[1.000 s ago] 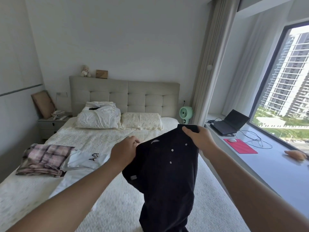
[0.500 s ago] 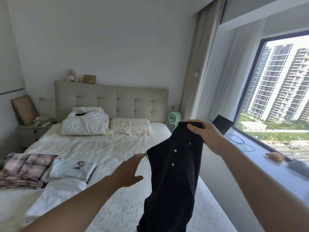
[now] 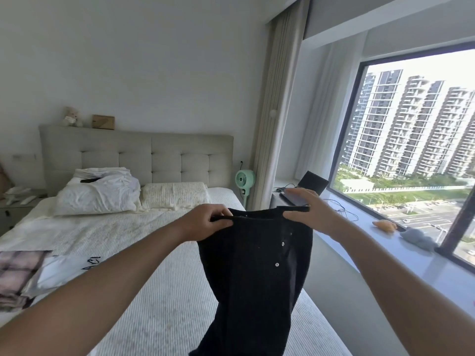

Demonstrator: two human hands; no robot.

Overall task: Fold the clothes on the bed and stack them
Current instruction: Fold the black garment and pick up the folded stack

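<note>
A black garment with small metal studs (image 3: 254,273) hangs in the air above the bed (image 3: 159,291), held up by its top edge. My left hand (image 3: 205,220) pinches the left end of that edge. My right hand (image 3: 304,213) grips the right end, fingers spread over the top. The garment's lower part runs out of the frame at the bottom. At the bed's left side lie a folded white top with black lettering (image 3: 64,271) and a folded pink plaid piece (image 3: 18,273).
White pillows (image 3: 97,194) and a cream pillow (image 3: 174,195) lie against the padded headboard. A green fan (image 3: 245,179) stands by the curtain. On the window ledge (image 3: 385,253) to the right are a laptop (image 3: 308,186), cables and small items. A nightstand is at the far left.
My left hand, which had let go half a second ago, has taken the garment's top edge again. Both hands now hold it spread out level, and the view has turned right.
</note>
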